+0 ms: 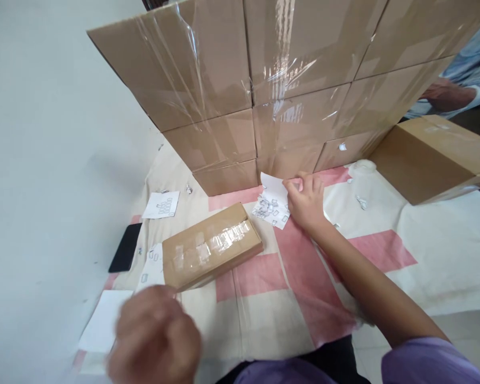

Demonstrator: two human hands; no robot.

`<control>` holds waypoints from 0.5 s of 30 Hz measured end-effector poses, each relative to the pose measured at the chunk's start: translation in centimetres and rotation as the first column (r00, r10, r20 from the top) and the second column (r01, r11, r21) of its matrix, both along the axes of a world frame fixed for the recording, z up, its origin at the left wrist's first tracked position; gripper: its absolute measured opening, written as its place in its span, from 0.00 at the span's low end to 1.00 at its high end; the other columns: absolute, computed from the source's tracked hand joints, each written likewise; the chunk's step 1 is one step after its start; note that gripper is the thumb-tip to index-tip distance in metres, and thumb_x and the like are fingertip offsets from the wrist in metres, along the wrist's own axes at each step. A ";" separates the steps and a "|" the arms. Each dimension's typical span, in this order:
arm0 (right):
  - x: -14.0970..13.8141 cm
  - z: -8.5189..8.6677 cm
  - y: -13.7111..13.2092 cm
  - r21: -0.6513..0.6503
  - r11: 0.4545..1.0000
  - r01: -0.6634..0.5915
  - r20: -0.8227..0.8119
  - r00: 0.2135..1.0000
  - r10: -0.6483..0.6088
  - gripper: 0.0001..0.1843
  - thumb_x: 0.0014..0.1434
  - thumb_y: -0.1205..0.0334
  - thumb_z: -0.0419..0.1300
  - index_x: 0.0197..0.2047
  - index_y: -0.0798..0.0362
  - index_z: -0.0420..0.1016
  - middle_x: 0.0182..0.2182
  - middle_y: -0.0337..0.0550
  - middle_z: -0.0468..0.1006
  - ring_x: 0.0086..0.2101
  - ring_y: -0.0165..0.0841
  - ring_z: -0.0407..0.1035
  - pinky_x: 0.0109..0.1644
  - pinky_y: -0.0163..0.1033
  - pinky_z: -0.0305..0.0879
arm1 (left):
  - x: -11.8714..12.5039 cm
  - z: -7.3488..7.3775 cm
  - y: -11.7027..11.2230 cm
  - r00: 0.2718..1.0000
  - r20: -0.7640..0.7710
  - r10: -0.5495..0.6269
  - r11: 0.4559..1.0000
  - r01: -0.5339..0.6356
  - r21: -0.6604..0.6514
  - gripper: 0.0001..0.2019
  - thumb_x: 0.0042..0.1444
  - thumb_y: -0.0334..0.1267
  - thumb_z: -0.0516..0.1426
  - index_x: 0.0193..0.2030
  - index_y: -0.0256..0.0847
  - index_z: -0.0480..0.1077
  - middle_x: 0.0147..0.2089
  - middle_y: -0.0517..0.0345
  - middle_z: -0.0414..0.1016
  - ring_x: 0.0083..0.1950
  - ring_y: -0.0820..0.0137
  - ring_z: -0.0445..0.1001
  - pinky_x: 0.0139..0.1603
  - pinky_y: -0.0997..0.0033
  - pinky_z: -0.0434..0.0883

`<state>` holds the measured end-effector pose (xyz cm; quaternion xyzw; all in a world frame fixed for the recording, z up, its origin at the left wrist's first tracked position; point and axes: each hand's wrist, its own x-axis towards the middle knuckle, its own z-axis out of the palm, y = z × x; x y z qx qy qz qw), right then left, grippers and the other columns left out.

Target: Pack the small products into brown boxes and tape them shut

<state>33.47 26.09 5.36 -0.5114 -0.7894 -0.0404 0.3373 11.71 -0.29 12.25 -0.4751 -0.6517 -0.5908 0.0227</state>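
Observation:
My right hand (305, 200) grips the right edge of a small white paper (278, 194) by the foot of the cardboard wall. Small outlined shapes and loose-looking bits lie in a cluster on that paper's lower part. My left hand (154, 336) is raised close to the camera at the lower left, blurred, with its fingers curled in; whatever they may hold is hidden. Beyond it lies a flat taped cardboard box (212, 245), apart from both hands. A paper with outlined shapes (154, 264) sticks out at the box's left end.
A tall panel of taped cardboard boxes (296, 80) stands at the back. Left are a paper with drawn rectangles (161, 205), a black phone (126, 248) and a blank sheet (104, 320). Another box (428, 160) sits right, near a person's hand (450, 95). Scraps dot the cloth (256, 325).

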 end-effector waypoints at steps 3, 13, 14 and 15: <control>-0.9 -0.4 -0.7 -0.029 0.998 -0.052 0.073 0.996 0.054 0.19 0.63 0.72 0.50 0.48 0.49 0.80 0.58 0.55 0.72 0.56 0.56 0.59 0.56 0.65 0.57 | 6.9 -2.1 2.1 0.799 -0.236 -0.553 0.823 0.568 -0.005 0.16 0.58 0.30 0.57 0.49 0.55 0.69 0.40 0.58 0.76 0.38 0.63 0.76 0.37 0.56 0.78; -2.5 -2.6 0.2 -0.039 0.998 -0.044 0.116 0.992 0.048 0.19 0.65 0.71 0.49 0.49 0.56 0.79 0.72 0.51 0.59 0.70 0.62 0.44 0.65 0.74 0.46 | 13.4 -10.0 15.1 0.948 0.060 -0.311 0.862 0.308 -0.403 0.30 0.64 0.37 0.51 0.72 0.36 0.51 0.78 0.36 0.44 0.80 0.54 0.41 0.79 0.45 0.48; -2.5 -2.6 0.2 -0.028 0.999 -0.044 0.110 0.993 0.047 0.19 0.64 0.71 0.49 0.49 0.56 0.79 0.72 0.51 0.58 0.70 0.62 0.43 0.65 0.75 0.44 | 13.1 -10.5 15.2 0.955 0.051 -0.293 0.860 0.287 -0.421 0.31 0.64 0.38 0.51 0.73 0.35 0.49 0.79 0.35 0.41 0.81 0.54 0.37 0.79 0.44 0.45; -2.5 -2.5 0.2 -0.027 0.998 -0.050 0.111 0.992 0.052 0.19 0.64 0.72 0.49 0.49 0.56 0.79 0.72 0.51 0.58 0.70 0.61 0.43 0.66 0.75 0.43 | 12.8 -10.9 15.2 0.958 0.046 -0.283 0.853 0.273 -0.445 0.33 0.65 0.38 0.50 0.74 0.34 0.46 0.80 0.35 0.38 0.81 0.54 0.33 0.79 0.42 0.42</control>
